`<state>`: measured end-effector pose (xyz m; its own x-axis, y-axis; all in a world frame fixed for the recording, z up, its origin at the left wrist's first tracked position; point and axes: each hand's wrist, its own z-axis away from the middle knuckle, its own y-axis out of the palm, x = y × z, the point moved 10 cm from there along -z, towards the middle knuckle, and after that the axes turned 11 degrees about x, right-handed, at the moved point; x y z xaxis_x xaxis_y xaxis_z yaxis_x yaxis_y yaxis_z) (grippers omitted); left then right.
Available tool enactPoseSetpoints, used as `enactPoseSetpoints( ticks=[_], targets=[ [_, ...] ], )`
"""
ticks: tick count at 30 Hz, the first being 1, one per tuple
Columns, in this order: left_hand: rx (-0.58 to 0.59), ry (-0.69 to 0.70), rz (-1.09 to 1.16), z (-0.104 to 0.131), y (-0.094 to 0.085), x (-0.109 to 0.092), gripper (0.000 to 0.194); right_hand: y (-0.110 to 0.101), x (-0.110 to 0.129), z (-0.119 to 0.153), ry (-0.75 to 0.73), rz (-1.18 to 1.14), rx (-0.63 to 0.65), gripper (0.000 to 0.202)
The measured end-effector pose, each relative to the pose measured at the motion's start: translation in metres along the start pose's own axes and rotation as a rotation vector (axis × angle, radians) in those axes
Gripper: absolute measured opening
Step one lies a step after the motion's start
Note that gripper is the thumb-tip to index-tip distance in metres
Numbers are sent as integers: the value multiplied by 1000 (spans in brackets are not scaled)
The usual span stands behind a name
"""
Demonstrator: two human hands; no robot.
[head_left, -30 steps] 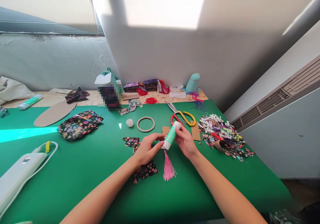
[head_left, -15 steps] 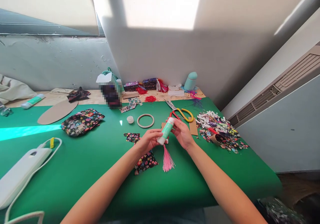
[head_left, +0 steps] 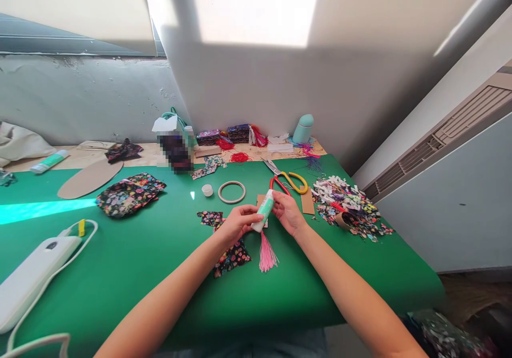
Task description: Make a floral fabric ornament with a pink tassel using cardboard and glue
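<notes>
A white and green glue stick [head_left: 264,206] is held tilted between my two hands above the green mat. My left hand [head_left: 239,224] grips its lower end, while the fingers of my right hand [head_left: 288,214] close on the upper end. A pink tassel [head_left: 267,254] lies just below the tube, its top hidden behind it. Black floral fabric pieces [head_left: 232,259] are partly covered by my left hand. Near them lie a small white cap [head_left: 207,190] and a pale ring [head_left: 232,192]. Red-handled pliers [head_left: 280,183] and yellow-handled scissors [head_left: 294,181] rest beyond my right hand.
Scraps of paper and fabric [head_left: 348,206] are heaped at the right. Leftward are a gathered floral fabric piece [head_left: 130,195], an oval board [head_left: 90,180] and a white device [head_left: 38,283] with a cable. A turquoise bottle [head_left: 303,128] stands against the wall.
The glue stick has turned slightly in my hands, and my right hand has shifted a little left and down along it. The objects on the mat stay in place.
</notes>
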<state>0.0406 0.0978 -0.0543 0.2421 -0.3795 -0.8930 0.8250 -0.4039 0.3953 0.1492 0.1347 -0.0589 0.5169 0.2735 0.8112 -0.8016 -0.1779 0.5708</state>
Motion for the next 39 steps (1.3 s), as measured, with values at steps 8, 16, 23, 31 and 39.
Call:
enactPoseSetpoints(
  ticks=[8, 16, 23, 31, 39],
  targets=[
    [-65, 114, -242, 1, -1, -9, 42, 0, 3, 3, -13, 38, -14, 32],
    [-152, 312, -652, 8, 1, -30, 36, 12, 18, 7, -157, 169, 15, 44],
    [-46, 450, -1245, 29, 33, -34, 22, -14, 47, 13, -348, 140, -126, 47],
    [9, 450, -1703, 35, 66, -4, 44, 2, 65, 18, -462, 163, -1, 31],
    [-2, 348, -2042, 29, 80, 15, 72, 44, 58, -14, -365, 445, 182, 23]
  ],
)
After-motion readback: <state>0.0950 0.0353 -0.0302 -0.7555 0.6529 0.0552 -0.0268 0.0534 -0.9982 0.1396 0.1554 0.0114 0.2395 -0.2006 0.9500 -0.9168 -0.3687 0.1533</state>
